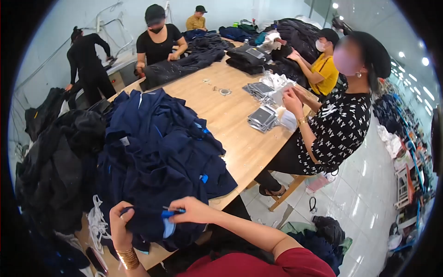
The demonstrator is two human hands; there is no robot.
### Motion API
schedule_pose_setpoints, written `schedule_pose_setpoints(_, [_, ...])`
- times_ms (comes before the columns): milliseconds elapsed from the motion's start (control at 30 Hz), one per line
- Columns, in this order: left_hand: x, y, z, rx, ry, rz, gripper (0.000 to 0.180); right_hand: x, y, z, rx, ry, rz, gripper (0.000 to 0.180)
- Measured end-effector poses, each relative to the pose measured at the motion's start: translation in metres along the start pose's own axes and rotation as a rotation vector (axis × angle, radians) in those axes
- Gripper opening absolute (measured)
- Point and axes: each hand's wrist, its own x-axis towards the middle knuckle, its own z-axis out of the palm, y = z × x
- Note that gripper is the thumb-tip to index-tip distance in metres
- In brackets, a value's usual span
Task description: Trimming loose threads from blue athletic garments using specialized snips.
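Note:
A large heap of navy blue garments [157,138] lies on the table in front of me, with small bright blue patches showing in its folds. My left hand [121,224] is closed on the edge of a navy garment [145,219] at the near end of the heap. To its right, my right hand [193,210] is closed round a small, slim, dark tool [171,210] that looks like thread snips; the fingers cover much of it. A light blue patch of cloth [169,228] hangs just below that hand.
Black garments [55,161] pile up at the left, beside white cords [96,224]. Across the wooden table [198,97], a co-worker [161,41] handles dark cloth. At the right another co-worker [339,115] sits by grey packets [264,116]. Dark cloth [327,235] lies on the floor.

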Motion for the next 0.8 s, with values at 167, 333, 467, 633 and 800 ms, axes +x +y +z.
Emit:
schedule_pose_setpoints(167, [0.004,-0.010,-0.001,-0.202,0.341,-0.032,0.016,-0.007,-0.003,-0.010,0.491,-0.124,0.330,0.025])
schedule_pose_setpoints(333, [0.012,-0.007,0.011,-0.273,0.526,0.042,0.032,-0.001,-0.032,-0.048,0.426,0.130,0.367,0.032])
schedule_pose_setpoints(467, [0.016,0.009,0.031,-0.198,0.401,0.097,0.008,-0.004,-0.036,-0.059,0.630,0.303,0.320,0.017])
schedule_pose_setpoints(633, [0.009,0.009,0.015,-0.294,0.372,0.098,0.008,0.004,-0.030,-0.043,0.738,0.284,0.290,0.012])
schedule_pose_setpoints(800, [0.003,0.003,0.011,-0.271,0.310,0.127,0.009,0.002,-0.029,-0.042,0.687,0.296,0.262,0.012])
